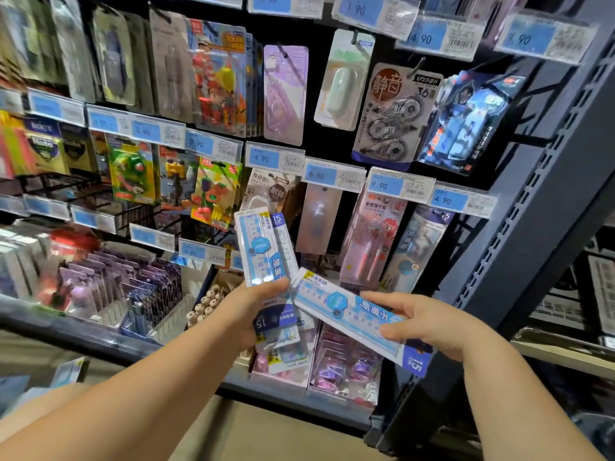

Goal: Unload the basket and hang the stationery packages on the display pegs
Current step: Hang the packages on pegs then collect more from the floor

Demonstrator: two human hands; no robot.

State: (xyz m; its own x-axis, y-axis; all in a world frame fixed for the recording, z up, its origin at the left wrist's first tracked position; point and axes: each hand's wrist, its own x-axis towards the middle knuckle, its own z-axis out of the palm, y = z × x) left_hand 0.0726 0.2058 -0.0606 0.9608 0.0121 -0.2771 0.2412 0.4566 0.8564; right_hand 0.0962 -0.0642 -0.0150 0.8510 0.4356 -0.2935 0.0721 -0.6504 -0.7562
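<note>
Left hand [249, 314]: fingers curled round the lower half of a stack of ruler packs [264, 247], thumb across the front, firm grip. The stack stands nearly upright, its top towards 12 o'clock.

The packs are clear sleeves printed white and light blue. Each has a dark blue end band marked "15 cm" and a yellow mark at one corner.

Right hand [432, 324]: it pinches a single pack [346, 311] near its dark blue end, between thumb and fingers. This pack lies tilted, with the free end towards 10 o'clock and the blue band towards 4 o'clock. The free end meets the stack just beside my left fingertips.

From the right hand at 12 o'clock, a matching hung pack [417, 247] is on the display under a 4.90 tag [461, 201]. At 9 o'clock of the hung pack, just beside it, hangs a pink pen pack [372, 237].

Higher, at 12 o'clock, hangs a correction-tape card [396, 114].

At 6 o'clock of both hands, shelf bins [346, 364] hold purple and pink items, too blurred for me to identify.

At 3 o'clock, a dark slotted post [532, 211] bounds the display.
</note>
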